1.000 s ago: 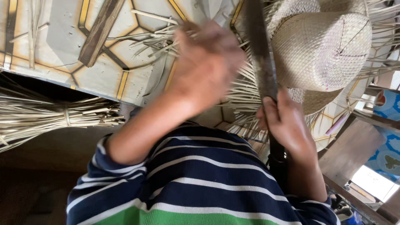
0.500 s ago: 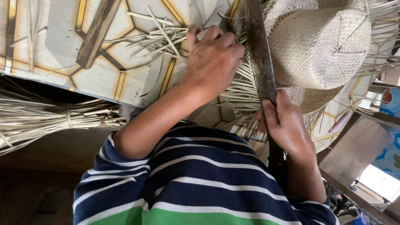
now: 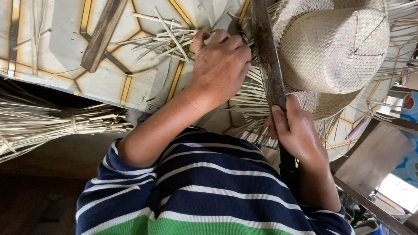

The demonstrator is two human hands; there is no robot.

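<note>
A woven straw hat (image 3: 335,48) lies crown-up at the upper right, with loose unwoven strands (image 3: 248,100) fanning out from its brim. My left hand (image 3: 220,65) rests on the strands at the brim's left side, fingers curled shut around several of them. My right hand (image 3: 296,130) grips a long dark flat bar (image 3: 263,43) that runs from the top edge down alongside the hat. The thumb presses on the bar's face. The lower end of the bar is hidden behind my wrist and striped sleeve.
A tied bundle of straw (image 3: 65,124) lies at the left. A wooden slat (image 3: 102,35) and scattered straw pieces (image 3: 161,37) lie on the patterned floor (image 3: 65,39) with yellow lines. A wooden board (image 3: 370,156) sits at the lower right.
My left hand, raised and blurred before, has come down and closed on the brim strands. My right hand has kept its hold on the bar.
</note>
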